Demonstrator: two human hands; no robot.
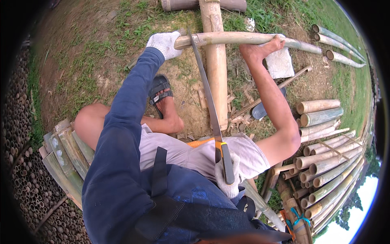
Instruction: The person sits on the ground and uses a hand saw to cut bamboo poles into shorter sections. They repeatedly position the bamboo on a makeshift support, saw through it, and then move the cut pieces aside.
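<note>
My left hand (164,44), in a white knit glove, is closed round the left end of a bamboo pole (235,38). That pole lies crosswise over a thicker bamboo log (216,77). In my right hand (227,179), gloved too, is the black and yellow handle of a long handsaw (207,91). The saw's blade reaches up and away, its far part crossing the pole just right of my left hand. My bare right foot (262,48) presses on the pole farther right. My left foot (164,101) wears a dark sandal and rests on the ground.
A pale block (279,63) sits under the pole near my foot. Close by lie a loose sandal (266,105) and a thin stick (292,77). Cut bamboo is stacked at right (325,162); more poles (337,40) lie on the grass. Bamboo slats (65,154) are at left beside piled bamboo ends (24,171).
</note>
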